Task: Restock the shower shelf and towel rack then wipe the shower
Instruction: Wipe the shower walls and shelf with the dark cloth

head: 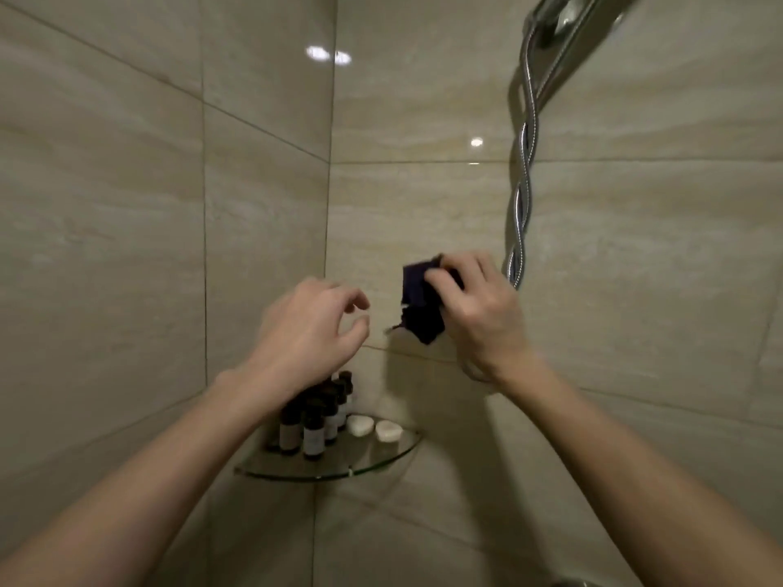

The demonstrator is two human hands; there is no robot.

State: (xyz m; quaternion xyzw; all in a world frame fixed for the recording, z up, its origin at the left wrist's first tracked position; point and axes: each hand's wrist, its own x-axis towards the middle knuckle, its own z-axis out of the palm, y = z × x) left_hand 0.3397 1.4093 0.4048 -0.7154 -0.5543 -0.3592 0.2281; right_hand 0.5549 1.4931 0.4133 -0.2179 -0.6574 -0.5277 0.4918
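1. Looking down from head height into the corner of a shower lined with glossy beige tiles (635, 269), two bare forearms reach forward into view.
2. Right hand (478, 307): its fingers are curled over a dark purple cloth (417, 298), gripping it and holding it against the right-hand wall, a little above a horizontal tile joint. Part of the cloth hangs loose to the left of the fingers.
3. Left hand (309, 332): raised in the air just to the left of the cloth and apart from it, with the fingers loosely bent and the thumb near the fingertips – it holds nothing.
4. Glass corner shelf (381, 461): fixed in the corner below both hands, a clear quarter-round pane.
5. On the shelf, towards the left, stands a cluster of small dark bottles (313, 434) with pale labels, all upright; the left wrist hides part of the group.
6. Beside the bottles, to their right, lie two small white soaps (360, 424), close together.
7. A chrome shower hose (525, 184) hangs in loose twists down the right wall – its lower end passes just behind the right hand. At the top right it meets a chrome shower rail (567, 44), blurred.
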